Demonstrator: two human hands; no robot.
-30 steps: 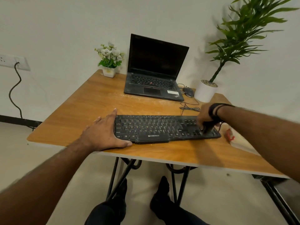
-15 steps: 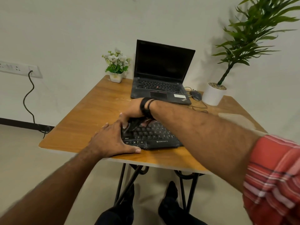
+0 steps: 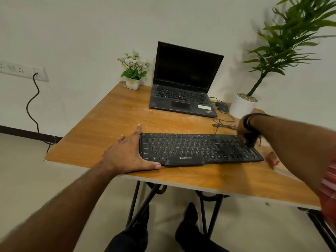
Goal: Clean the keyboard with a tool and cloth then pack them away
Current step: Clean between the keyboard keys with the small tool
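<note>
Fingers spread, the left hand [image 3: 127,153] presses flat on the wooden desk [image 3: 112,120], touching the keyboard's [image 3: 198,150] 9 o'clock end. The right hand [image 3: 245,131], blurred, is closed on a dark tool [image 3: 251,140] over the keys at 3 o'clock. A laptop [image 3: 183,82] sits at 12 o'clock against a pale wall [image 3: 91,33].

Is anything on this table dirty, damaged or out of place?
Pale dust or scuff marks streak the table in front of the laptop. The keyboard lies slightly askew. Nothing looks spilled or broken.
</note>
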